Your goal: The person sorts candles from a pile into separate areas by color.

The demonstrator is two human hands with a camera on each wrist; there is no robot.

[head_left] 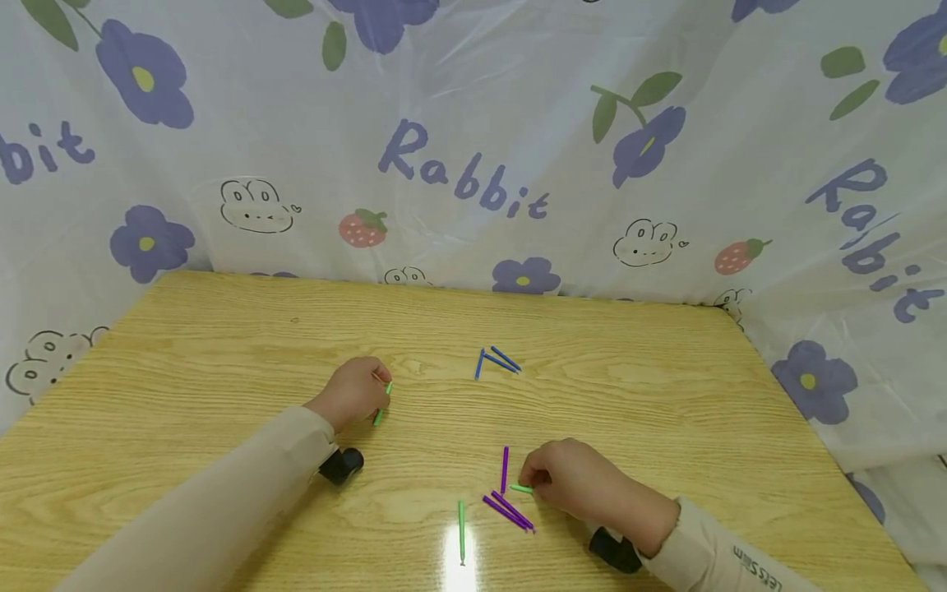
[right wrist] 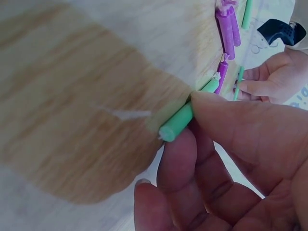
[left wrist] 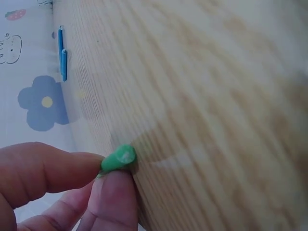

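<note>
My left hand (head_left: 353, 393) pinches a thin green candle (head_left: 380, 415) between thumb and finger, left of the table's middle. The left wrist view shows that candle's round end (left wrist: 126, 155) close to the wood. On the right, my right hand (head_left: 577, 477) holds a second green candle (right wrist: 178, 121) by thumb and fingertips, low at the table surface. Its far tip lies near the purple candles. One purple candle (head_left: 505, 469) points away from me, and two more purple candles (head_left: 509, 511) lie slantwise below it. A third green candle (head_left: 462, 530) lies alone nearer me.
Three blue candles (head_left: 505, 360) lie farther back on the wooden table (head_left: 629, 370), two side by side and one angled off. Behind the table hangs a white sheet (head_left: 473, 82) printed with flowers and rabbits. Dark wrist mounts (head_left: 616, 549) sit under the sleeves.
</note>
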